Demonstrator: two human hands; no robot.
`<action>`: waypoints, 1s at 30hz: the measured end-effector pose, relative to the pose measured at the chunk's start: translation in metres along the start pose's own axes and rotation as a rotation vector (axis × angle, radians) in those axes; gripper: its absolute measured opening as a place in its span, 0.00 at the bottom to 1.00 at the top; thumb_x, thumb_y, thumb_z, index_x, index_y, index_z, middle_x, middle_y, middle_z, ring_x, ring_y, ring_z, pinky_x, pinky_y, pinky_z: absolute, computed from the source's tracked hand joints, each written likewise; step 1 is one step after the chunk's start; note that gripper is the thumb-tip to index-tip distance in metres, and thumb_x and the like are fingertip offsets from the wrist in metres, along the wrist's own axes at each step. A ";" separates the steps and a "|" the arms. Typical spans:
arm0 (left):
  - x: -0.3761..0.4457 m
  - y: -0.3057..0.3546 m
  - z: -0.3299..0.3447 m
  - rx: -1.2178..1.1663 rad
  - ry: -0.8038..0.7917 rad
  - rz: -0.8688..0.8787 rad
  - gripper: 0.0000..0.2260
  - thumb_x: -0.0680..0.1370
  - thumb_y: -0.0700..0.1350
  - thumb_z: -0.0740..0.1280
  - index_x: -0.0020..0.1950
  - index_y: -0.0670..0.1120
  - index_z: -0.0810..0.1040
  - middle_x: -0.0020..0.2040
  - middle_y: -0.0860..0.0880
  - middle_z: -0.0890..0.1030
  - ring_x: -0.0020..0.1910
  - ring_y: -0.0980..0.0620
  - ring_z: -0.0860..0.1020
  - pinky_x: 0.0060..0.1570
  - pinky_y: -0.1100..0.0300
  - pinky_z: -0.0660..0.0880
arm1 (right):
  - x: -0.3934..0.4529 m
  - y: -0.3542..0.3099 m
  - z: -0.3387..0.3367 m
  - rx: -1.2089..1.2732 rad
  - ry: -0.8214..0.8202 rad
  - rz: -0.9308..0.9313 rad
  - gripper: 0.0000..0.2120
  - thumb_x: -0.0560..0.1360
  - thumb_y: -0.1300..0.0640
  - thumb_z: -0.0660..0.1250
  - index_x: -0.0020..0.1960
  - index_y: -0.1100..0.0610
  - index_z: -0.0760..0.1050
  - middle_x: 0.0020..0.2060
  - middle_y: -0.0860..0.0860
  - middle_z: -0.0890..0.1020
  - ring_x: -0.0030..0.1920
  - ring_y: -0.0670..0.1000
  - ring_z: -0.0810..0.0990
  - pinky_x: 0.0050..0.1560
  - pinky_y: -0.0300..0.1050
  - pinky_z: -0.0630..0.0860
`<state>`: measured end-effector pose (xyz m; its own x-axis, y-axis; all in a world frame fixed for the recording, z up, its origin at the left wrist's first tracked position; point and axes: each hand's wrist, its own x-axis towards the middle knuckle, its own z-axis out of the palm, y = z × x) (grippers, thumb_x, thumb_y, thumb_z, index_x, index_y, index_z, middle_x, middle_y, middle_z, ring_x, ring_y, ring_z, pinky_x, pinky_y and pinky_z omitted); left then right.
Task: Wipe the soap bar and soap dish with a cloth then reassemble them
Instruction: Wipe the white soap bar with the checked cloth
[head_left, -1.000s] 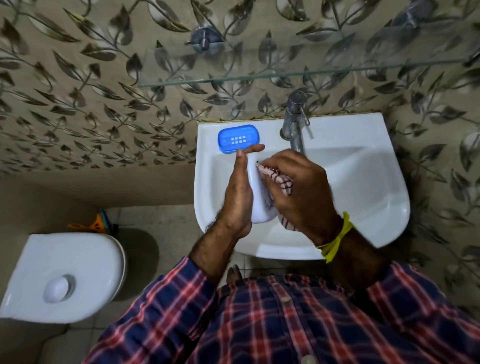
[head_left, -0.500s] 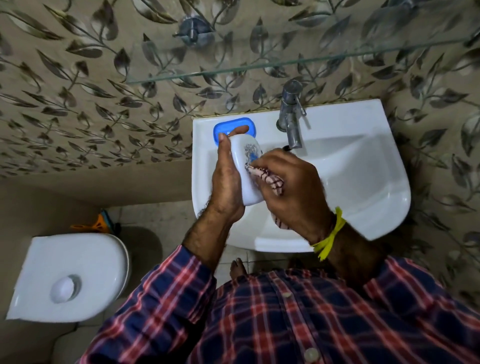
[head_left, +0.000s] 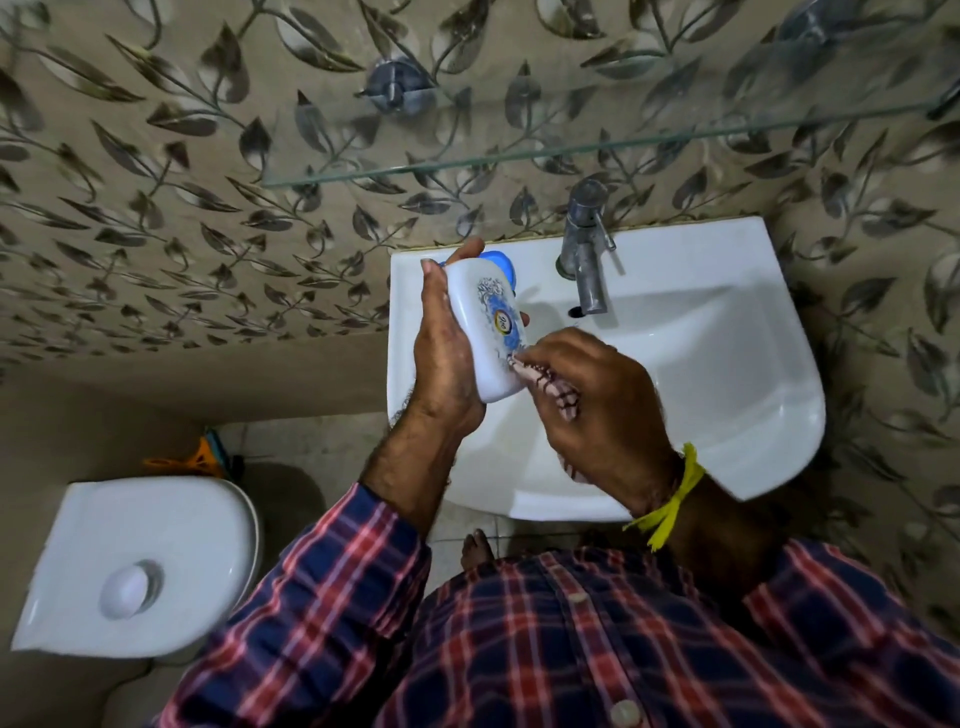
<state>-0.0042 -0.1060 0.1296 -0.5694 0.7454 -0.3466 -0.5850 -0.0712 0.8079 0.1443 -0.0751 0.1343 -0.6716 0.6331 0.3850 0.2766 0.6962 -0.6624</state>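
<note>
My left hand (head_left: 441, 353) holds a white soap bar (head_left: 485, 332) in its printed blue wrapper, upright over the left side of the sink (head_left: 727, 364). My right hand (head_left: 597, 410) grips a bunched patterned cloth (head_left: 545, 382) and presses it against the lower right edge of the soap bar. The blue soap dish (head_left: 501, 258) sits on the sink's back left ledge, mostly hidden behind the soap bar and my left fingertips.
A metal tap (head_left: 587, 249) stands at the back centre of the sink. A glass shelf (head_left: 571, 145) juts from the leaf-patterned wall above it. A white toilet cistern (head_left: 140, 561) is at the lower left, with an orange brush (head_left: 202, 457) behind it.
The soap bar has turned so its printed face shows. My right hand with the cloth has slid down from the soap bar's middle to its lower edge.
</note>
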 end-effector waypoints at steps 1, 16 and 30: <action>-0.001 0.000 0.002 0.000 0.000 -0.007 0.24 0.84 0.65 0.47 0.66 0.57 0.78 0.54 0.47 0.82 0.41 0.47 0.80 0.43 0.54 0.78 | 0.003 0.002 -0.001 -0.001 0.005 0.001 0.08 0.74 0.62 0.72 0.53 0.58 0.82 0.49 0.52 0.84 0.47 0.55 0.84 0.44 0.51 0.81; -0.009 -0.004 0.011 -0.025 -0.032 -0.052 0.25 0.83 0.64 0.50 0.71 0.53 0.75 0.58 0.42 0.74 0.44 0.48 0.75 0.43 0.57 0.76 | 0.013 0.006 -0.004 -0.037 0.030 -0.006 0.11 0.71 0.65 0.71 0.53 0.58 0.82 0.49 0.53 0.84 0.47 0.56 0.83 0.44 0.51 0.81; -0.032 -0.007 0.015 -0.085 -0.043 -0.133 0.23 0.81 0.63 0.53 0.64 0.55 0.81 0.49 0.44 0.78 0.48 0.47 0.79 0.50 0.55 0.77 | 0.021 0.004 -0.004 -0.013 0.015 -0.028 0.10 0.72 0.64 0.67 0.52 0.58 0.82 0.47 0.53 0.83 0.47 0.57 0.82 0.45 0.53 0.80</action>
<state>0.0270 -0.1196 0.1427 -0.4596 0.7796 -0.4253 -0.7010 -0.0244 0.7128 0.1339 -0.0577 0.1421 -0.6690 0.6179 0.4131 0.2666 0.7183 -0.6427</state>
